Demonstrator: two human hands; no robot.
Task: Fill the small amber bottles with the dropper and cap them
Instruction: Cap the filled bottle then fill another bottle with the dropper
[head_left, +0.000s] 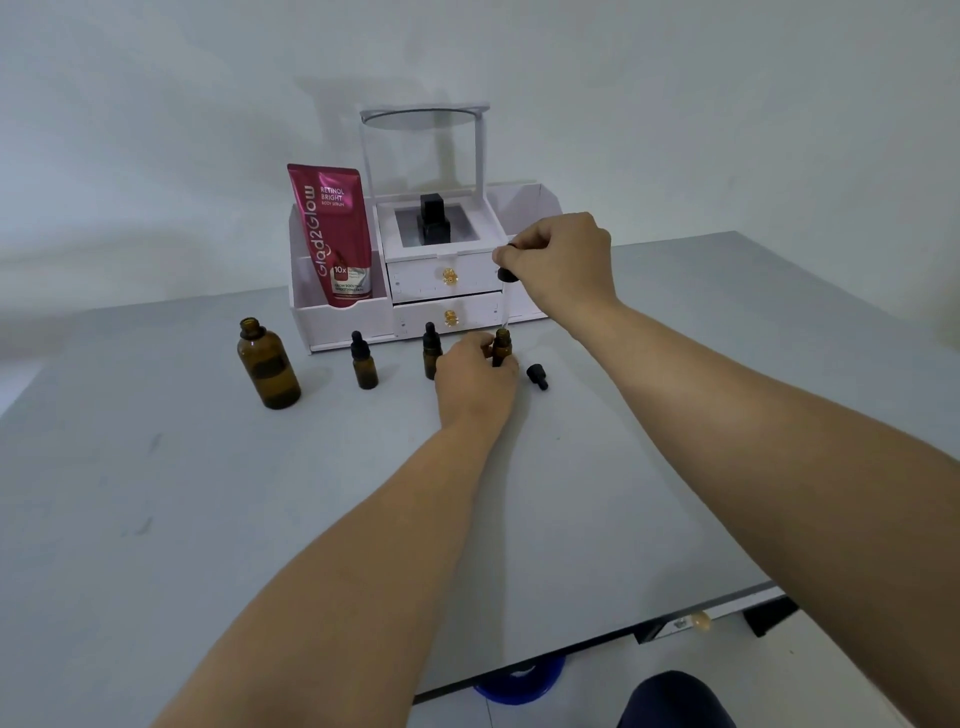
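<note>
Your left hand (475, 374) gripping the open small bottle (502, 347), your right hand (563, 262) pinching the dropper (506, 275), its tip at the bottle's mouth, loose cap (537, 376) just beside.

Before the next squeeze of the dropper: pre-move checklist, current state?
1. Grip: left hand holds the open small bottle upright: ok.
2. Tip of the dropper at the bottle mouth: ok.
3. Bulb pinched by right hand: ok.
4. Liquid in the dropper's glass tube: cannot tell.
5. Cap ready: loose cap lies on the table beside the bottle: ok.
6. Fill level in the bottle: cannot tell, fingers cover it.
</note>
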